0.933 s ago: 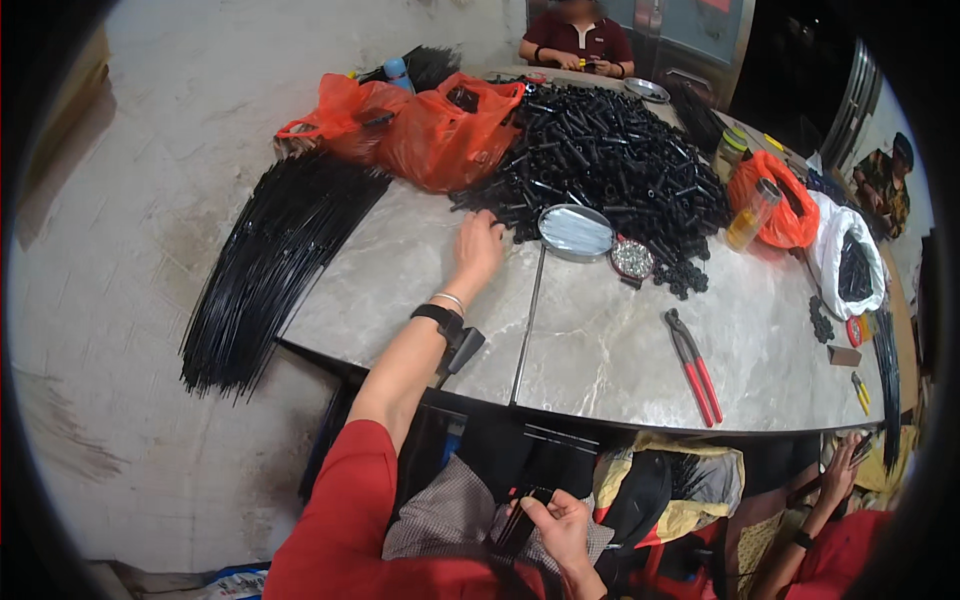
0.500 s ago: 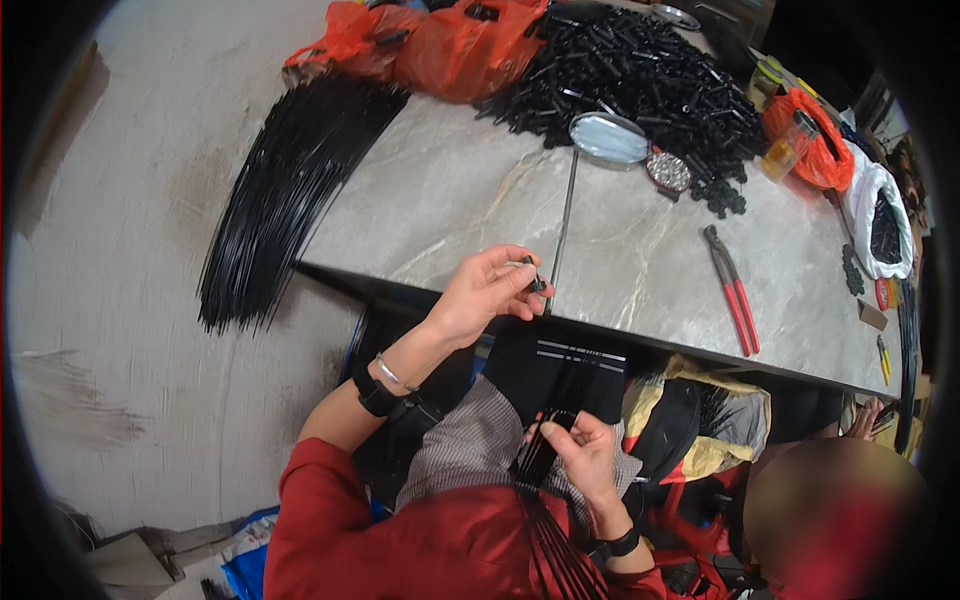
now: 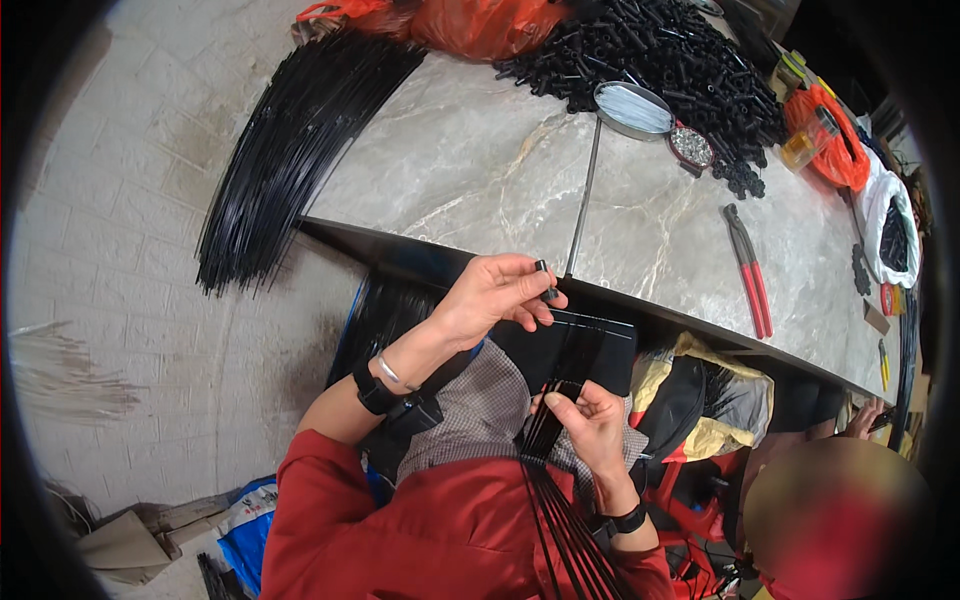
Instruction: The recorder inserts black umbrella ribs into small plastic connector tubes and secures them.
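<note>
My left hand [image 3: 497,293] is raised at the near edge of the stone-patterned table [image 3: 480,170]. Its thumb and fingers pinch a short black tube piece [image 3: 542,266]; another small dark bit shows by the fingertips, too small to make out. Lower and to the right, over my lap, my right hand [image 3: 592,425] is closed around a fan of thin black rods [image 3: 545,425]. The rods' lower ends spread down across my red top. Their upper ends blend into the dark background under the table edge.
A long sheaf of black rods [image 3: 295,150] overhangs the table's left side. Farther back lie a heap of black tube pieces [image 3: 650,60], an oval tin [image 3: 633,108] and a round dish [image 3: 691,146]. Red-handled pliers [image 3: 750,275] lie right. Another person's blurred head [image 3: 840,515] is at lower right.
The view has shifted, so the table and its things appear higher and a little to the right. My left hand has turned slightly, still pinching the tube piece. My right hand keeps its hold.
</note>
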Demonstrator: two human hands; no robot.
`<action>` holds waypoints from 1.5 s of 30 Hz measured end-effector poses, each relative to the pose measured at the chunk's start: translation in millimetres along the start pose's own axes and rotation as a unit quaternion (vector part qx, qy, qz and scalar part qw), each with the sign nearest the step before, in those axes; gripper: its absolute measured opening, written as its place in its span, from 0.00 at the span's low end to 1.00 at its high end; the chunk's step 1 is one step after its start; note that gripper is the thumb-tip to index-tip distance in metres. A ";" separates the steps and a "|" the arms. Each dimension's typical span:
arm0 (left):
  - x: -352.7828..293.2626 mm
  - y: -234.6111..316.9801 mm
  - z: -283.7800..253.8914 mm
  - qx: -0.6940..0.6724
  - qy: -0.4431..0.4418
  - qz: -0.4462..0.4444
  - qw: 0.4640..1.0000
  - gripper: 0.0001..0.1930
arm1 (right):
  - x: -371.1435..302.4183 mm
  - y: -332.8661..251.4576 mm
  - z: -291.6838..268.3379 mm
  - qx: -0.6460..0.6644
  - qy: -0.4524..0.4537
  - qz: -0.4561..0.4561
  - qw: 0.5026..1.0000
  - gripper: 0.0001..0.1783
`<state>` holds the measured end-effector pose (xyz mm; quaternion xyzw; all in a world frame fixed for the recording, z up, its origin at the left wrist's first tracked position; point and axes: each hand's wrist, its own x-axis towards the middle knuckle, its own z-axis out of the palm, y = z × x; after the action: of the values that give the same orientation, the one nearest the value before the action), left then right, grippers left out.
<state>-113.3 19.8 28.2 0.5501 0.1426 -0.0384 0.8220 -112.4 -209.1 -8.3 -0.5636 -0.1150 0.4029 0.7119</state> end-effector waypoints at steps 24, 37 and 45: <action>3.9 -2.0 -0.4 -0.012 -0.019 -0.053 0.998 0.13 | 2.8 4.1 -2.8 0.016 0.003 0.003 1.000 0.06; 6.1 -2.2 1.1 0.028 -0.034 -0.065 0.997 0.11 | 5.9 3.7 -1.9 0.007 -0.003 0.002 1.000 0.06; 6.2 -5.3 0.6 0.029 -0.034 -0.065 0.997 0.11 | 6.6 5.4 -3.0 0.010 -0.016 0.007 1.000 0.06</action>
<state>-108.4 17.7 22.0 0.5613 0.1485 -0.1144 0.8061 -108.8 -206.3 -16.1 -0.5504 -0.1183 0.4178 0.7131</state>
